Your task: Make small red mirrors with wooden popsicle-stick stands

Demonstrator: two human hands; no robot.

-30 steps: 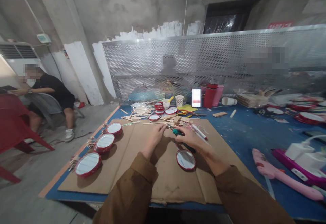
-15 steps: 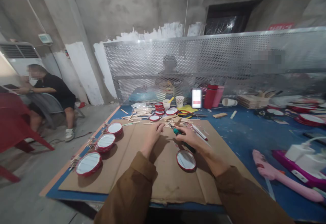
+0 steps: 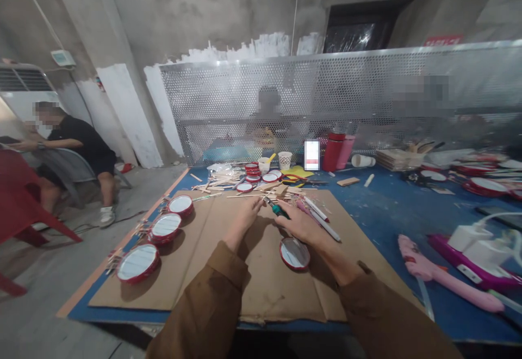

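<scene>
Left of the open, flat-fingered left grip (image 3: 246, 222), red-rimmed discs (image 3: 165, 228) sit on the cardboard (image 3: 269, 299) — the right grip (image 3: 299, 226) curves over a green-handled tool (image 3: 278, 211), whether it has hold I cannot tell — with one more disc (image 3: 294, 253) just below it, red-tipped white sticks (image 3: 320, 220) beside it

On the cardboard sheet (image 3: 261, 293), your left hand (image 3: 244, 220) can pass between the three red-rimmed discs (image 3: 165, 228) and the single disc (image 3: 294, 253) by your right hand (image 3: 304, 226). Toward the far edge, loose wooden sticks (image 3: 285, 195) stand in the way.
</scene>
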